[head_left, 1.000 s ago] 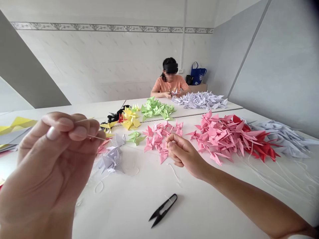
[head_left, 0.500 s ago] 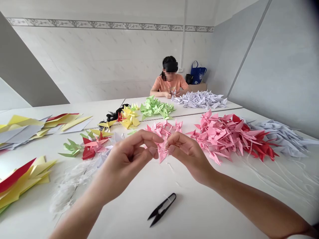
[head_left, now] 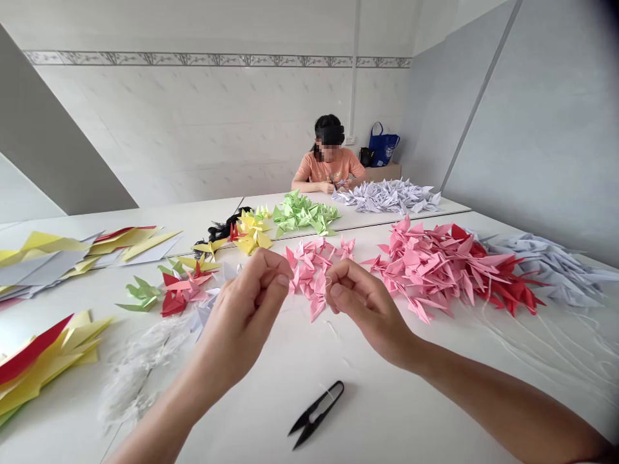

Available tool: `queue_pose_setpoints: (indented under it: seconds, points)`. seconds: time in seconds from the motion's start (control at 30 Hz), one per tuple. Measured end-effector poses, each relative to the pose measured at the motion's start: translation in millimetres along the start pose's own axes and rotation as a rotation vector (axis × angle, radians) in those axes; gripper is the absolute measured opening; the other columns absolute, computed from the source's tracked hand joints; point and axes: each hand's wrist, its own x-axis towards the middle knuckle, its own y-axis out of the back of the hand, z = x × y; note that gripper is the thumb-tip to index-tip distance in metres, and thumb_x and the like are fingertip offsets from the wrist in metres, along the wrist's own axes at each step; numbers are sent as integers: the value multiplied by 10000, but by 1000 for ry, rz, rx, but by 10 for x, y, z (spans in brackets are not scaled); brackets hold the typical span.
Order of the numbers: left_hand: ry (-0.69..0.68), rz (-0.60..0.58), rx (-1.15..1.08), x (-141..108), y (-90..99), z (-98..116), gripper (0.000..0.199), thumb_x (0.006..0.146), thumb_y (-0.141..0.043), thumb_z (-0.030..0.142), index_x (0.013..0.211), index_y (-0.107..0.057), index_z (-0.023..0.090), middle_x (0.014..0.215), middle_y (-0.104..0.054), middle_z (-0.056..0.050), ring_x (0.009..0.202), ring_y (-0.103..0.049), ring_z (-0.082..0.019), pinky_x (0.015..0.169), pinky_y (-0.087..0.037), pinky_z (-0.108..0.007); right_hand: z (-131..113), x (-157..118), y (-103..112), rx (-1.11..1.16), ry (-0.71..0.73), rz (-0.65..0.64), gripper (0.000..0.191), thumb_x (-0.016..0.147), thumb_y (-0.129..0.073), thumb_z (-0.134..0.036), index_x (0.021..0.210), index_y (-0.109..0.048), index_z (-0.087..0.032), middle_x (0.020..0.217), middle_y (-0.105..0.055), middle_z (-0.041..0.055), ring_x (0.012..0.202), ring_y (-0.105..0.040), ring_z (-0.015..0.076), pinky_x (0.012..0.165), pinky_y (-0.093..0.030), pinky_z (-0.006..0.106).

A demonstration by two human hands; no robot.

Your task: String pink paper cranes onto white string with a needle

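The left hand (head_left: 244, 316) and right hand (head_left: 367, 306) face each other, their fingers (head_left: 283, 281) pressed together in pinches. What they hold is too fine to make out, though a white thread (head_left: 327, 282) shows by the right fingertips. Pink origami cranes (head_left: 314, 267) lie just beyond, one hanging between the hands; black thread snips (head_left: 316, 415) rest nearer on the counter (head_left: 242, 419).
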Motion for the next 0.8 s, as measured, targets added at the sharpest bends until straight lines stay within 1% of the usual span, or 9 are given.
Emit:
queue_pose_setpoints:
  seconds: [0.07, 0.13, 0.23, 0.33, 0.43, 0.53, 0.57, 0.73, 0.8]
  points:
    - [15, -26, -47, -2, -18, 12, 134, 1029, -459, 273, 904, -495, 243, 598, -275, 85, 511, -240, -100, 455, -239, -208, 4, -4, -4, -7, 6, -9, 145, 1020, -587, -345, 943, -569, -224, 804, -489, -23, 740, -448, 116, 670, -390, 255]
    - [23, -18, -100, 1, -38, 28, 143, 1006, -510, 276, 869, -510, 235, 584, -239, 90, 508, -222, -96, 457, -233, -205, 12, -8, -9, -3, 6, -18, 148, 1016, -596, -356, 952, -572, -226, 806, -488, -24, 735, -440, 116, 660, -382, 255]
    - [21, -4, -181, 10, -62, 47, 170, 974, -554, 263, 812, -534, 219, 578, -333, 77, 522, -297, -92, 473, -276, -202, 24, -16, -16, 14, -1, -30, 161, 1012, -602, -365, 945, -569, -223, 794, -497, -26, 719, -450, 114, 652, -384, 257]
    - [43, -55, -273, 16, -76, 43, 156, 964, -557, 253, 814, -563, 212, 587, -387, 66, 516, -308, -90, 454, -263, -202, 27, -22, -21, 8, 1, -49, 160, 1016, -597, -357, 939, -577, -218, 796, -557, -19, 743, -530, 124, 691, -420, 275]
    - [47, -70, -317, 19, -85, 30, 147, 961, -565, 249, 821, -590, 209, 579, -284, 80, 503, -235, -84, 442, -211, -202, 14, -19, -25, -39, 18, -29, 138, 1000, -624, -331, 928, -608, -215, 864, -610, -2, 834, -583, 141, 763, -444, 292]
    - [29, -59, -303, 18, -96, 29, 150, 948, -601, 251, 806, -618, 206, 583, -162, 91, 497, -159, -80, 441, -170, -206, -10, -10, -26, -97, 35, 2, 106, 985, -643, -292, 908, -627, -221, 889, -613, -10, 845, -563, 131, 781, -431, 283]
    - [24, -51, -298, 18, -100, 32, 144, 941, -609, 243, 803, -625, 206, 580, -156, 92, 494, -159, -79, 441, -172, -206, -19, -7, -27, -106, 36, 5, 101, 984, -644, -284, 905, -628, -223, 887, -611, -14, 837, -556, 128, 773, -426, 279]
    - [23, -19, -333, 9, -125, 37, 119, 910, -594, 173, 800, -618, 209, 583, -407, 64, 506, -334, -81, 448, -278, -194, -46, -17, -28, -99, 10, -2, 98, 973, -655, -274, 894, -627, -223, 866, -610, -22, 816, -557, 122, 751, -433, 274]
    - [19, -9, -323, 4, -134, 35, 123, 905, -595, 157, 797, -619, 213, 565, -339, 78, 494, -283, -78, 438, -255, -192, -48, -31, -30, -94, 6, -4, 94, 970, -661, -272, 895, -633, -223, 866, -612, -22, 821, -560, 121, 766, -443, 275]
